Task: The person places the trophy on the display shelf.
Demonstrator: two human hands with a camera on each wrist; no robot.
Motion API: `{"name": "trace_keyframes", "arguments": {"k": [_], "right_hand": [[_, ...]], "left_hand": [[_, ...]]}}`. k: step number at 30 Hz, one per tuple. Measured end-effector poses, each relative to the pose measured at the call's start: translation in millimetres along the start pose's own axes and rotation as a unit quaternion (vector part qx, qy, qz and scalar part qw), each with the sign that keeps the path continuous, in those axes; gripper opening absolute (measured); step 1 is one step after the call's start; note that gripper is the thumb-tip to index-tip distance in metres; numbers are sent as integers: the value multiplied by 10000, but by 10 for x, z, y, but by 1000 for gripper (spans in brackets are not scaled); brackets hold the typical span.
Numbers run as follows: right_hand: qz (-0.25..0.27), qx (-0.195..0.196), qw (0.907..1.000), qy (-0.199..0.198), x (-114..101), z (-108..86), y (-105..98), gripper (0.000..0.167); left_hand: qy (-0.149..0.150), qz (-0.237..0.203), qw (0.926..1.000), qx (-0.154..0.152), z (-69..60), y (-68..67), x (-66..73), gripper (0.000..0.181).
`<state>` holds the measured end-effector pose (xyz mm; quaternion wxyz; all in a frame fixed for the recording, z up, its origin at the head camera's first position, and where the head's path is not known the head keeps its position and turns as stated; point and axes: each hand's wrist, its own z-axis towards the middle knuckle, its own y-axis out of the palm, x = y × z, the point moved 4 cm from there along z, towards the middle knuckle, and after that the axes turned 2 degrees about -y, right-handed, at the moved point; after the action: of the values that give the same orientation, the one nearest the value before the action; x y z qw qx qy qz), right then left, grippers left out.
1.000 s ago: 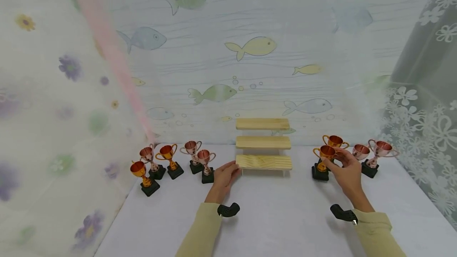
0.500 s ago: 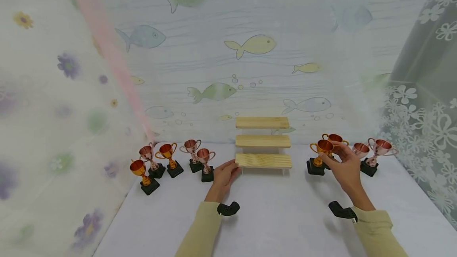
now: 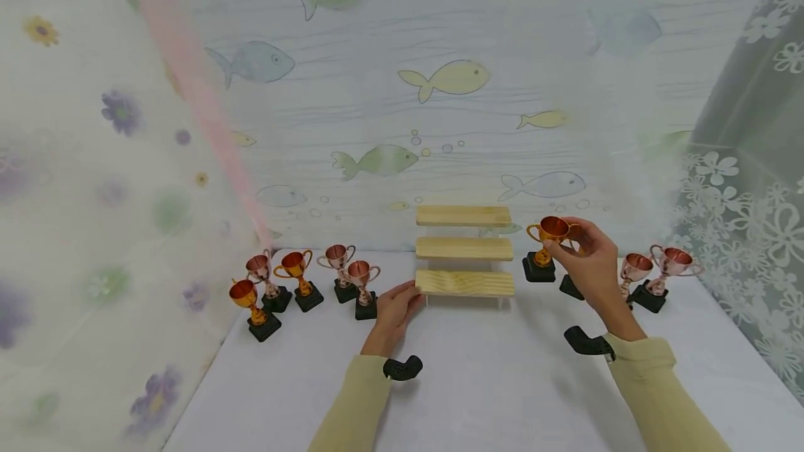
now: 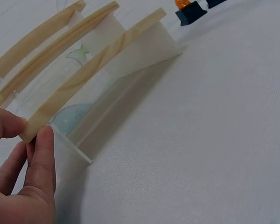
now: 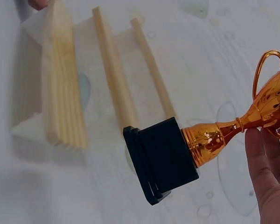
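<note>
A three-tier display stand with wooden steps (image 3: 465, 283) and clear side panels stands at the back of the table. My left hand (image 3: 392, 312) pinches the left end of its lowest step (image 4: 84, 70) between thumb and fingers. To the right of the stand, my right hand (image 3: 593, 270) holds a gold trophy cup (image 3: 553, 230) by its bowl, raised off the table. In the right wrist view the trophy's black square base (image 5: 163, 158) points toward the steps. A second trophy, mostly hidden behind the right hand, shows its black base (image 3: 571, 287).
Left of the stand are two gold trophies, one in front (image 3: 254, 309) and one behind (image 3: 304, 281), among several rose-coloured trophies (image 3: 363, 291). Two more rose trophies (image 3: 672, 264) stand at the far right. A fish-patterned cloth (image 3: 377, 159) hangs behind the white table (image 3: 477, 382).
My right hand has lifted the gold trophy and carried it left toward the stand, away from the other right-hand trophies. The left hand keeps its place on the lowest step.
</note>
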<state>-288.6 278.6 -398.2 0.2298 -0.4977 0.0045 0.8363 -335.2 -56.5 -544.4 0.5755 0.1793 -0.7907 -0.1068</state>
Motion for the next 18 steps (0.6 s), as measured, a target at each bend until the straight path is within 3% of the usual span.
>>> {"name": "trace_keyframes", "arguments": {"k": [4,12,18], "right_hand": [[363,-116,9990,-247,-75,146,115,47],[833,-373,9952,-341,-186,418,384,45],[1063,-490,9922,-440,-245,657,625,44]], "left_hand": [[-38,-19,10000,21,-7,-4,6,41],[-87,-55,9999,134,-10,-10,4,40],[41,35,9999,129,-4,-8,11,38]]}}
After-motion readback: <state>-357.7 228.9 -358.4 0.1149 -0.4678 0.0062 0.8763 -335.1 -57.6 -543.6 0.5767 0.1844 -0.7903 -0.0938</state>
